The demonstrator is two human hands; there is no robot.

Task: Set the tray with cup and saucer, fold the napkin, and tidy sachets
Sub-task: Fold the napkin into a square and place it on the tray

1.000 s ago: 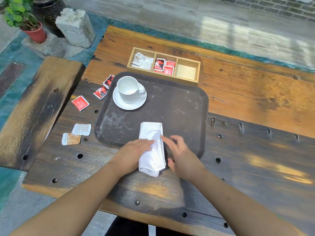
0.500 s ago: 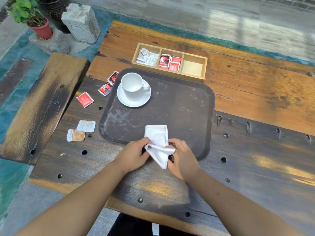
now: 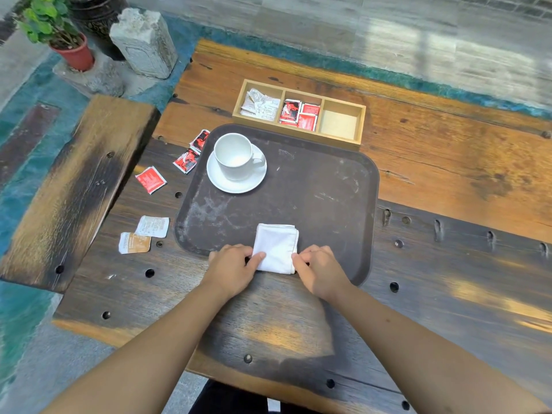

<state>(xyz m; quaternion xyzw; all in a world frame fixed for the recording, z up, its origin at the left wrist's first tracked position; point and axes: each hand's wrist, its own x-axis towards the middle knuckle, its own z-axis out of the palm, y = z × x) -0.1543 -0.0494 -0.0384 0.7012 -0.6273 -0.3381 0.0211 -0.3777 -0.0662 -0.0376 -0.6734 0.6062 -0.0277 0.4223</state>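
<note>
Weathering wooden table [image 3: 448,162] meets grey floor [image 3: 298,22].

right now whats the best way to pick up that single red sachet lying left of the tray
Pinch the red sachet by its outer edge, coming from above with the left hand. It lies flat and alone on the table, apart from the tray, so probably only a thin edge can be lifted.
</note>
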